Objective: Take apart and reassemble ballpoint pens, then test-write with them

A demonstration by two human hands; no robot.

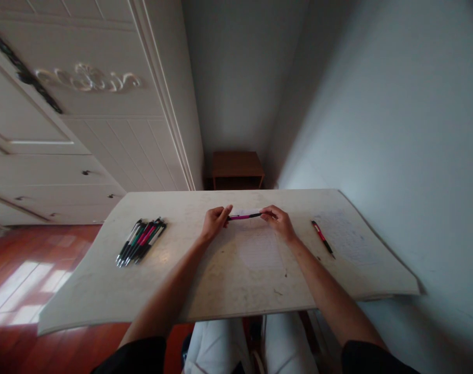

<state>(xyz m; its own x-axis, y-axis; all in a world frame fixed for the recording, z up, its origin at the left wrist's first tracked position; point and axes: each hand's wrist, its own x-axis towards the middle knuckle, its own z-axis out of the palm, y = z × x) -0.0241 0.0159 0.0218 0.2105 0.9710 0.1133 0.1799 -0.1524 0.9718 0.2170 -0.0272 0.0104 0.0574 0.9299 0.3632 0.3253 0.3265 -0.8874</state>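
- Here, a pink pen (244, 216) is held crosswise between two hands, midway along the table (217, 296), closer to its far edge than its near one.
- The left hand (216, 222) is closed on the clip end, thumb uppermost; the right hand (278, 222) pinches the black end in its fingertips.
- Beneath them, a lined sheet (262, 253) lies flat.
- Towards the left edge, more pens (142, 240) lie bunched, slanting alike.
- Towards the right edge, a red pen (321, 236) lies alone beside a second sheet (349, 236).
- The step in hand appears to be working one pen from both ends; going on calls for a steady left grip and fine right fingertip control.
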